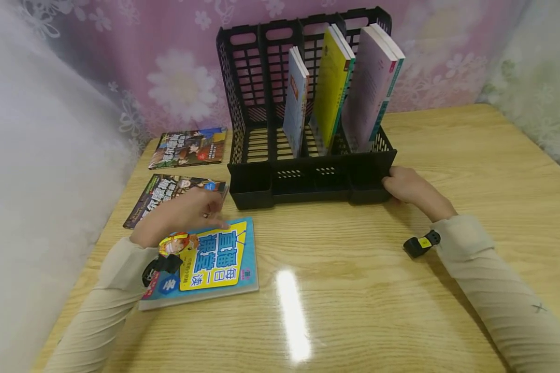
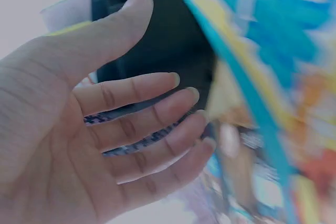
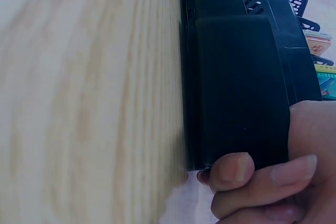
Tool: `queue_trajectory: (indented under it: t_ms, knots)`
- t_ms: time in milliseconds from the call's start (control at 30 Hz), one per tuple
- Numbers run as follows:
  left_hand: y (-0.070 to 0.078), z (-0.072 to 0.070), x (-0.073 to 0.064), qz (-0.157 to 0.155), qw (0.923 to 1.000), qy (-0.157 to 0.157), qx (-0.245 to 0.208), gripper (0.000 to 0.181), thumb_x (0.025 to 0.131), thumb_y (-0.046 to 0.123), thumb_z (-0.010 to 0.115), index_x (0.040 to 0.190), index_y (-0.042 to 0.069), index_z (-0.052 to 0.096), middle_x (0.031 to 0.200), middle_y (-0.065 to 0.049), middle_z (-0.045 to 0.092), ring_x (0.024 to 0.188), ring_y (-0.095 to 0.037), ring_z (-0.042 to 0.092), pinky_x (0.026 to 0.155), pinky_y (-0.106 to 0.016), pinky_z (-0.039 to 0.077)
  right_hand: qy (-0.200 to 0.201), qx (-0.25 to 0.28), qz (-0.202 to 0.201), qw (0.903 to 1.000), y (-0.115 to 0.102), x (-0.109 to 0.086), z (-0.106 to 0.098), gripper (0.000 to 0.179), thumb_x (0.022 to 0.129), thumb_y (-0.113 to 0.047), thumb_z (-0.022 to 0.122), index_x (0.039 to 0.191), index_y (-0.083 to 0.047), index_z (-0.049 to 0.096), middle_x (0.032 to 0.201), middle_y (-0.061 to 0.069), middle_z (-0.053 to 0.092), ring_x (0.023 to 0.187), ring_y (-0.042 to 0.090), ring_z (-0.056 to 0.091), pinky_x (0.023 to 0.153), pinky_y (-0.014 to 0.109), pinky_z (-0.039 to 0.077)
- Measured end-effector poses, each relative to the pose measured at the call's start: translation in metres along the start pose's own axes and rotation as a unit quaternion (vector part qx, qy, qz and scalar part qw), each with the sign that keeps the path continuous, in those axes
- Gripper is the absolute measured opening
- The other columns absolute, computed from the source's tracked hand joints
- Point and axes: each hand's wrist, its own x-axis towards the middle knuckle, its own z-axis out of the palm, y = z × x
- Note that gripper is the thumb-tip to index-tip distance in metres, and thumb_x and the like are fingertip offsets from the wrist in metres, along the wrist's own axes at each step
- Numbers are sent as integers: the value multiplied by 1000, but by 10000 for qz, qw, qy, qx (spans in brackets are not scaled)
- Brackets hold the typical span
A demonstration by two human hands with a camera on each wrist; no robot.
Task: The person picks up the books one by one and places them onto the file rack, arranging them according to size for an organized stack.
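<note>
My right hand (image 1: 412, 189) grips the front right corner of a black desktop book rack (image 1: 310, 181); in the right wrist view its fingers (image 3: 262, 182) curl at the end of the rack's front box. Over the far left part of a blue and yellow book (image 1: 219, 280) lying on the table hovers my left hand (image 1: 182, 212). Its fingers are loosely bent and hold nothing, as the left wrist view shows with the palm (image 2: 58, 145) bare. Standing in the rack are a thin pale-blue book (image 1: 295, 103), a yellow book (image 1: 330, 93) and a thick pale-pink book (image 1: 368, 88).
Two comic books lie on the table's left side: one comic (image 1: 191, 147) beside the rack, another comic (image 1: 156, 194) nearer, partly hidden by my left hand. A flowered curtain (image 1: 177, 88) hangs behind the wooden table (image 1: 354, 290). A pale wall-like cover (image 1: 32, 181) borders the left.
</note>
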Motion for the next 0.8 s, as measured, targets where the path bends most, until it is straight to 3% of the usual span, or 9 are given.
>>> queue_trajectory:
  t_ms: [167,333,500,633,733,800]
  knots:
    - [-6,19,-9,-491,9982,-357,30,59,71,49,82,107,9,59,100,-5,59,89,-21,55,82,-40,49,-57,-55,-46,10000,1,1,-1,29,96,-15,31,88,6,49,61,12,57,58,25,50,57,33,39]
    - [4,30,1,-725,9957,-551,189,86,62,54,86,128,12,51,120,-9,53,110,-28,51,95,-47,44,-58,-123,-49,9999,2,1,-5,29,96,-15,31,89,7,48,63,13,57,60,26,51,58,34,39]
    - [7,32,8,-946,9923,-804,16,89,59,47,89,131,13,50,121,-9,55,108,-26,53,96,-46,45,-110,-90,-73,9999,-1,2,-2,28,96,-15,31,87,6,47,63,13,57,58,24,50,58,33,39]
    - [5,31,9,-1129,9881,-1014,-267,82,59,43,90,125,11,53,112,-7,57,98,-22,56,74,-37,55,-103,-59,-68,9999,-2,2,-1,28,96,-15,31,88,6,48,62,13,57,58,25,50,57,33,39]
    - [3,28,13,-1080,9868,-1162,-318,75,61,42,89,120,10,54,103,-4,60,90,-19,58,67,-32,55,-41,-45,-54,10000,-1,1,-1,29,95,-15,31,89,7,48,63,13,57,59,26,51,58,34,39]
    - [3,24,17,-940,9871,-1272,-241,75,63,42,88,120,9,54,101,-3,61,90,-19,57,74,-33,54,2,-39,-62,10000,1,0,-1,29,95,-15,31,87,7,49,62,13,57,60,27,51,58,34,39]
